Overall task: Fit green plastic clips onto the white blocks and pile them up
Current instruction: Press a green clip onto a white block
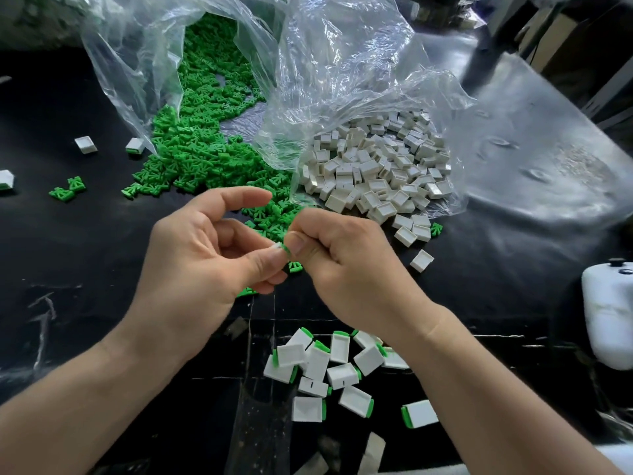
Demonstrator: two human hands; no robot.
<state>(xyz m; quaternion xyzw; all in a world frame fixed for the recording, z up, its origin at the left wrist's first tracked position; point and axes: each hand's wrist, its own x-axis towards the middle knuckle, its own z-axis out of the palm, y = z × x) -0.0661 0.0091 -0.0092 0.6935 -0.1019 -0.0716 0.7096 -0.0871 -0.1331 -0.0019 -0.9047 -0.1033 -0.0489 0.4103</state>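
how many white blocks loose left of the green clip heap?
3. One block and a second block lie side by side beside the clip bag; a third block is cut by the left frame edge. Others may be hidden.

Left hand (202, 262), right hand (346, 265), one clip (286, 251) in their grip, two bags (342, 63), uncounted heaps of clips (195, 145) and blocks (376, 166), about thirteen clipped blocks (317, 365), three strays (85, 145) left, one jug (609, 317)

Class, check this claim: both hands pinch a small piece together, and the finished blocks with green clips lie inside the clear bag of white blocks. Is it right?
Not quite. The head view shows the finished blocks on the black table, outside that clear bag. The left hand and right hand do pinch a small piece together.
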